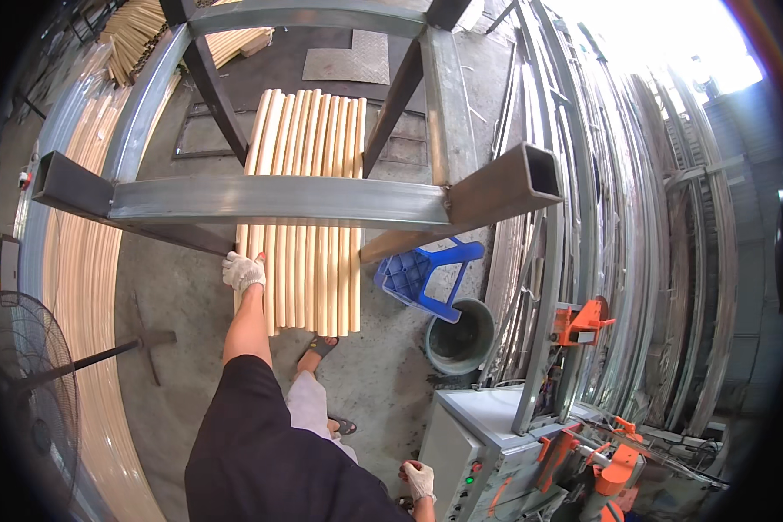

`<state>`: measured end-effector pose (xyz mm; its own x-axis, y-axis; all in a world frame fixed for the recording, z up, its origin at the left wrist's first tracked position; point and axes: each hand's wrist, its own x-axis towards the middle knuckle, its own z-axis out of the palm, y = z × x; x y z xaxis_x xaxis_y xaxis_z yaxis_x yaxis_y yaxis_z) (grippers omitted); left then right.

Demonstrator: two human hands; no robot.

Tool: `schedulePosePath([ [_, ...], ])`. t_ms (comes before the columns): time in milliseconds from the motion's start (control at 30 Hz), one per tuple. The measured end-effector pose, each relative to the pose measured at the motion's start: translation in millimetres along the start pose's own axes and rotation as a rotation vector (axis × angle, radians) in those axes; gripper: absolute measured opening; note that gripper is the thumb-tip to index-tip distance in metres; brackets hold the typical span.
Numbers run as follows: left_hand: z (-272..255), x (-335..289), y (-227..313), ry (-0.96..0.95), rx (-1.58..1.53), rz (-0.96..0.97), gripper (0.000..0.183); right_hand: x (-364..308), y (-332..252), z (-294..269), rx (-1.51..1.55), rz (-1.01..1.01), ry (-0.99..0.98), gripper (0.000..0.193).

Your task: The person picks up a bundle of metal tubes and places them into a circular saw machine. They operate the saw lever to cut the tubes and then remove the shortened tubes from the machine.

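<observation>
A row of long gold-tan tubes (317, 278) lies side by side, running away from me under the crossbar of a steel frame. My left hand (244, 271), in a pale glove with bare fingertips, is at the left edge of the row. Its thumb lies over the tubes and its fingers curl around the outermost one; the palm hides the grip. Low in the view, my right hand (418, 478), gloved alike, hangs beside a grey machine cabinet (461, 435). Its fingers are curled in, and whatever they may hold is too small to make out.
The steel frame (278, 200) spans the tubes, its square bar ends jutting toward me. A blue plastic stool (418, 274) and a grey bucket (461, 339) stand right. Long metal profiles (622, 226) line the right side; wrapped tubes (83, 261) and a fan (39, 383) occupy the left.
</observation>
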<state>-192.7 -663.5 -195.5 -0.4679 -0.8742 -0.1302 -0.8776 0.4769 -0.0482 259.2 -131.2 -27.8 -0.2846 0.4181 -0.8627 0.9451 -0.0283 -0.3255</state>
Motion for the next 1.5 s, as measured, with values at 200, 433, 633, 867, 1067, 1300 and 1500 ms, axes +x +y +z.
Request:
schedulePosePath([
  [200, 0.1, 5.7, 6.5, -0.033, -0.153, -0.186, 0.097, -14.5, 88.9, 18.1, 0.046, 0.084, -0.032, 0.02],
  [433, -24.6, 3.9, -10.4, -0.551, -0.424, 0.275, 0.079, -67.0, 179.4, -0.1, -0.316, 0.164, 0.223, 0.043],
  [633, -37.2, -99.5, -15.6, -0.412, 0.485, 1.053, 0.079, -151.1, 245.9, 23.8, 0.168, 0.323, 0.429, 0.037],
  [867, 18.9, -385.0, -103.4, -0.59, 0.716, 1.762, 0.075, -217.1, 400.0, 154.7, 0.649, 0.561, 0.504, 0.035],
  [1067, 1.0, -643.1, -177.3, -0.777, 0.608, 2.204, 0.046, -275.0, 499.4, 237.2, 1.426, 0.805, 0.455, 0.023],
  [1300, 15.9, -801.5, -264.6, -1.017, 0.955, 2.122, 0.031, -257.7, 580.8, 268.2, 1.864, 0.885, 0.448, 0.033],
  [1500, 56.7, -901.3, -322.1, -0.967, 1.234, 2.139, 0.028, -249.6, 648.7, 189.9, 2.052, 0.862, 0.564, 0.038],
])
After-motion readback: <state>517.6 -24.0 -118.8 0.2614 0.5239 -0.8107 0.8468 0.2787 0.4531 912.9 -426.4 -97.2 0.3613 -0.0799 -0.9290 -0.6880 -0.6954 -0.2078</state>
